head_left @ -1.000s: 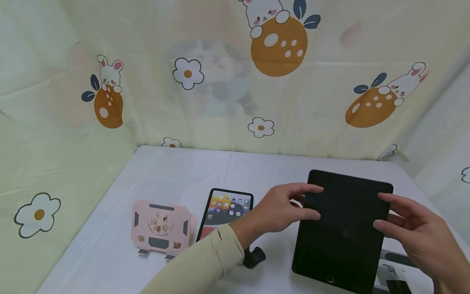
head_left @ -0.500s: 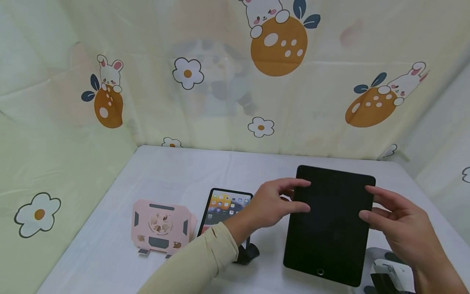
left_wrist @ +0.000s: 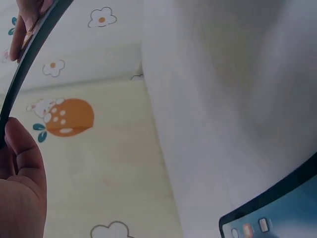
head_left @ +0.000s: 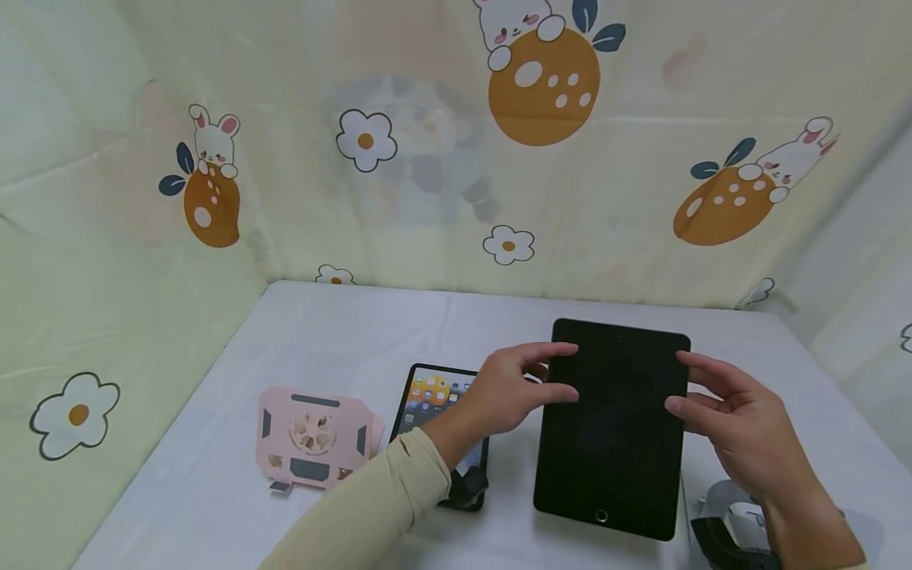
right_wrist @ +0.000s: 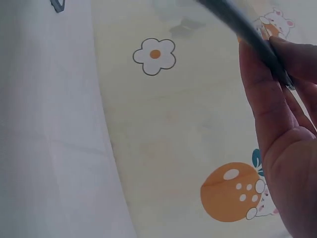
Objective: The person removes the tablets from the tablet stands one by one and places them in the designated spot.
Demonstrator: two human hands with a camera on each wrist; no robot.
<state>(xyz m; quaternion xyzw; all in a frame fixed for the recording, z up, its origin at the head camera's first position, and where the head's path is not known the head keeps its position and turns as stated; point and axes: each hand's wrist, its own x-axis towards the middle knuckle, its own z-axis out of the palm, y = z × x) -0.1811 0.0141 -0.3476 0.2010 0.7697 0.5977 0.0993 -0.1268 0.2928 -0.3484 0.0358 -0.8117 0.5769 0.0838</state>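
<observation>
A black tablet (head_left: 611, 427) with a dark screen and a round home button is held upright, tilted slightly, between both hands over the right part of the table. My left hand (head_left: 516, 388) pinches its left edge near the top, thumb and fingers on opposite faces. On the opposite edge, my right hand (head_left: 741, 419) grips at about the same height. The wrist views show the tablet's thin edge side-on, with the left fingers (left_wrist: 24, 151) and right fingers (right_wrist: 270, 99) around it. Behind my left forearm lies a second tablet (head_left: 422, 404), its screen lit with app icons, partly hidden.
A pink stand (head_left: 313, 435) with a round cutout and grey pads is on the table's left side. At the lower right, a grey and white object (head_left: 723, 495) is partly covered by my right wrist. Patterned curtains (head_left: 427, 198) enclose the white table (head_left: 356, 317).
Both hands have carried the black tablet leftward and a little farther away. More of the grey and white object's left side is uncovered, and my left hand covers more of the lit tablet.
</observation>
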